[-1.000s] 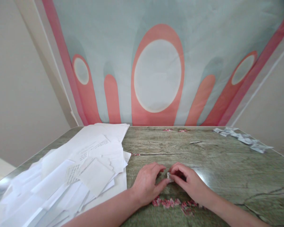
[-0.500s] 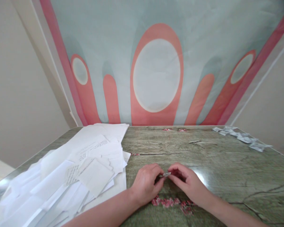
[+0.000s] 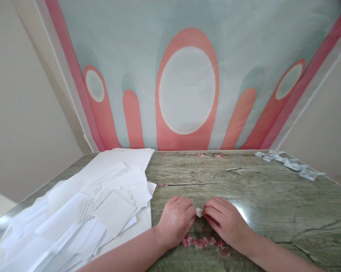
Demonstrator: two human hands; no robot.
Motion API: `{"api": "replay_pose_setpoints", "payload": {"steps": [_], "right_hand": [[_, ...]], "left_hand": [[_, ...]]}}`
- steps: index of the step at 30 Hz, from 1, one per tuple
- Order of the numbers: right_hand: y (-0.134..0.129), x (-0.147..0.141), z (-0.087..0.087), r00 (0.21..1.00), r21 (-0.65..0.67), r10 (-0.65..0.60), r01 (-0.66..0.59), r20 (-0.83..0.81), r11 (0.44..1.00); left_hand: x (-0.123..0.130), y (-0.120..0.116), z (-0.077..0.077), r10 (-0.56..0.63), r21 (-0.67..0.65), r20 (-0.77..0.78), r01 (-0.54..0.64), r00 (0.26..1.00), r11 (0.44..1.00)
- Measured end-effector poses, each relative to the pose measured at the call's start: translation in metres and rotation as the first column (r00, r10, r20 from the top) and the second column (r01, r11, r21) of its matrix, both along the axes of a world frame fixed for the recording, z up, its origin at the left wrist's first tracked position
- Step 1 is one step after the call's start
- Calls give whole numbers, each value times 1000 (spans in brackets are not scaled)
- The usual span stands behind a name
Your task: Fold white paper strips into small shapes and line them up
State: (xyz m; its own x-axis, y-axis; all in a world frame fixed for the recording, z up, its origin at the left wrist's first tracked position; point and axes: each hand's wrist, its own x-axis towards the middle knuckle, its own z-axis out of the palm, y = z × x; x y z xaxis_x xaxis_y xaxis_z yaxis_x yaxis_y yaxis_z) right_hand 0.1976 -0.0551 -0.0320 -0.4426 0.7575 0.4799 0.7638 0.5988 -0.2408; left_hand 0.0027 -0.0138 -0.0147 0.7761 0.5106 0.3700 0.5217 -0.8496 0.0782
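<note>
Between my two hands is a small folded piece of paper, whitish and creased, held just above the wood-patterned table. My left hand pinches its left end, the fingertips curled and partly hidden behind the knuckles. From the other side my right hand grips the right end with thumb and fingers pressed together. Only the middle of the paper shows in the gap. Printed pink flowers on the tabletop appear just below the hands.
Loose white sheets and cut paper pieces, some with print, are heaped on the left of the table. Several small folded papers lie in a row at the far right edge. Behind the table hangs a patterned backdrop.
The fingers of my right hand have closed in more on the paper, and my left hand's grip has turned over slightly. The paper has tilted, showing a broader face.
</note>
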Motion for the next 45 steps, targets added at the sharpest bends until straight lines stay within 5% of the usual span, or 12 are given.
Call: {"api": "replay_pose_setpoints", "payload": {"steps": [16, 26, 34, 45], "right_hand": [[0, 8, 3, 998, -176, 33, -24, 51, 984], [8, 10, 9, 985, -402, -9, -61, -170, 914], [16, 9, 7, 958, -520, -100, -58, -270, 852], [22, 7, 4, 956, -529, -127, -34, -264, 848]], "left_hand": [[0, 3, 0, -32, -247, 76, 50, 997, 968], [3, 14, -4, 135, -522, 223, 1, 965, 853], [6, 13, -8, 209, -483, 192, -93, 959, 871], [9, 11, -8, 230, -420, 154, -147, 961, 895]]}}
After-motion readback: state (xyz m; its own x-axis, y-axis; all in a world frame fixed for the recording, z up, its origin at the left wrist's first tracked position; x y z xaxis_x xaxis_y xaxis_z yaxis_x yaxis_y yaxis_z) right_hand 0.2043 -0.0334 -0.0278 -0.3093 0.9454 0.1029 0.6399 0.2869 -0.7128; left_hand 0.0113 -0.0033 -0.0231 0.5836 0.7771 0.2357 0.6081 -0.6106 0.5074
